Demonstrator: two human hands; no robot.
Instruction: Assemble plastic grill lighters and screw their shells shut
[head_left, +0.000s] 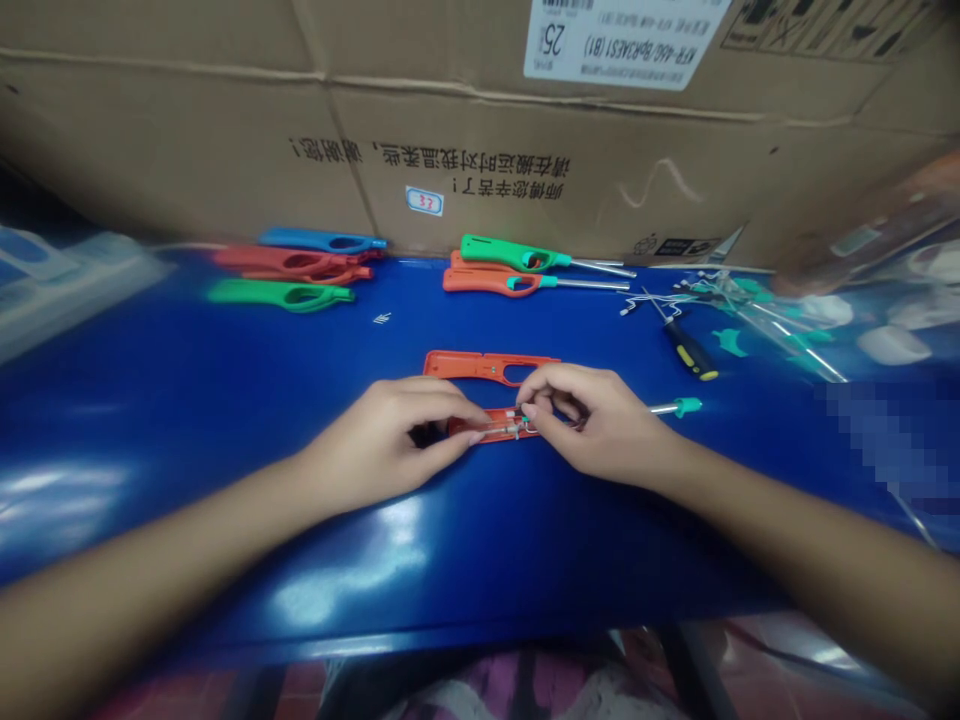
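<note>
Both my hands rest on a blue table over an opened orange lighter half-shell. My left hand is closed on the shell's handle end, its fingertips pressing the edge. My right hand pinches small inner parts at the shell's middle; a metal nozzle with a teal tip sticks out to its right. A second orange shell half lies flat just behind my hands.
Assembled lighters lie at the back: green, red, blue on the left, green and orange in the middle. A screwdriver, wires and teal parts lie right. A cardboard box walls the back.
</note>
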